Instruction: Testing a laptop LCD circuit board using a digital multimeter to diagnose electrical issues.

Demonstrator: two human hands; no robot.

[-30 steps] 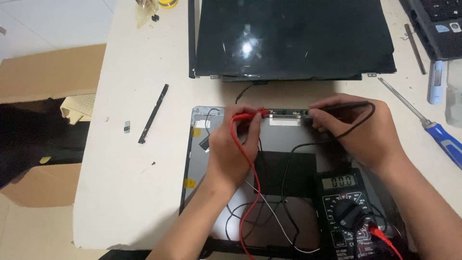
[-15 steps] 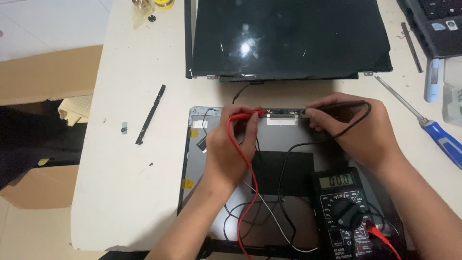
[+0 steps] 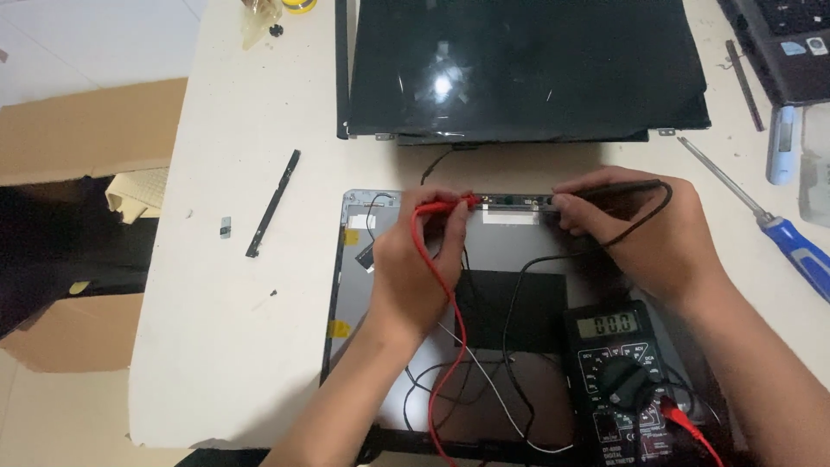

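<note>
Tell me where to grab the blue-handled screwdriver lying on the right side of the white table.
Take the blue-handled screwdriver by its thick blue handle, coming from above at the table's right edge. It lies flat and slanted, with the thin metal shaft pointing up-left toward the black laptop screen panel. The handle is the widest part and has bare white table around it, so fingers can likely close across it. The right hand is nearest.

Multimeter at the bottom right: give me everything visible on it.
The black handheld digital multimeter lies flat, face up, on the grey laptop lid shell, just below the right hand. It looks plastic. A grey display sits at its top, lit with digits; below it is a round black rotary dial ringed by printed range marks. A red lead plugs into a jack at its lower right, and a black wire runs up from near it. Neither hand touches it. Its lower edge is cut off by the frame.
</note>
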